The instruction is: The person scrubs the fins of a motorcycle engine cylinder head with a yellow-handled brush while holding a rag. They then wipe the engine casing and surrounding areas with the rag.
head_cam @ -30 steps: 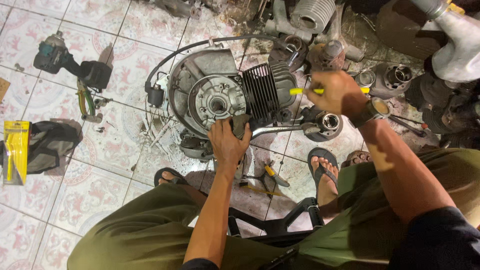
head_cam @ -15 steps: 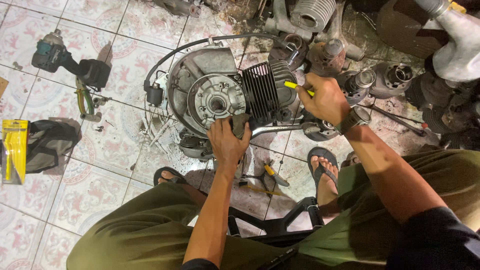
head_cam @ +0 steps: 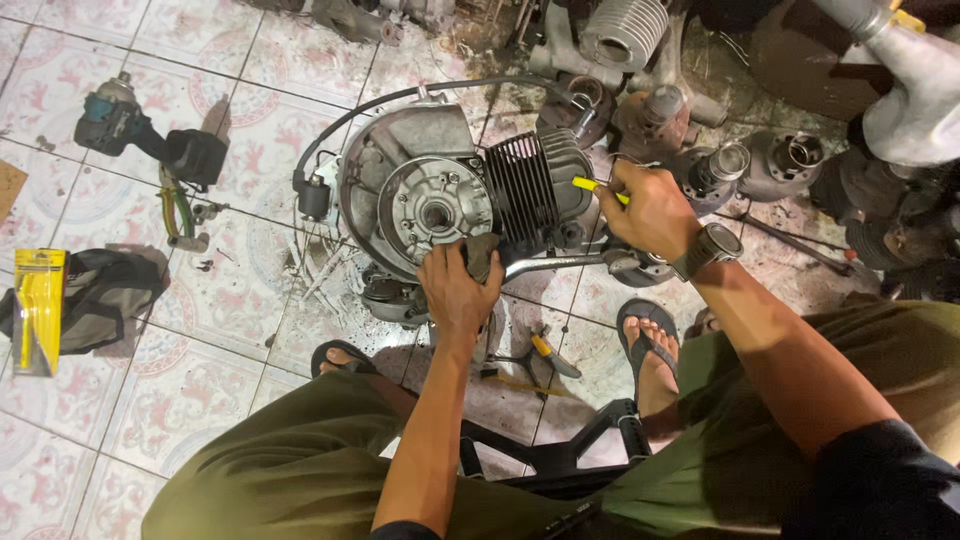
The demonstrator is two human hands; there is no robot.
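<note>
- Two bare hands work on a small air-cooled engine [head_cam: 450, 205] lying on its side on the tiled floor [head_cam: 250, 330], straight ahead of the seated person's knees.
- Its long axis runs left to right: the round flywheel housing [head_cam: 400, 150] sits to the left with its open face turned up at the camera, and the black finned cylinder [head_cam: 535, 185] points right.
- Left hand [head_cam: 458, 290] presses on the lower edge of the crankcase, fingers curled over a dark cloth-like piece; just what it grips I cannot tell.
- Right hand [head_cam: 655, 210], with a wristwatch [head_cam: 708, 250], is clenched around a yellow-handled tool [head_cam: 598, 188], whose tip points left and touches the cylinder's right end.
- Compared with a second ago, the right hand has moved left and the tool has closed in from well right of the fins; the left hand has stayed put.
- A chrome lever [head_cam: 560, 262] runs rightwards from under the engine.
- Patterned pink-and-white tiles carry a cordless impact wrench [head_cam: 140, 135], a yellow blister pack [head_cam: 38, 310] lying on a dark bag, and pliers [head_cam: 545, 352] near a sandalled foot [head_cam: 648, 345].
- More engine parts [head_cam: 700, 160] crowd the floor beyond the right hand.
</note>
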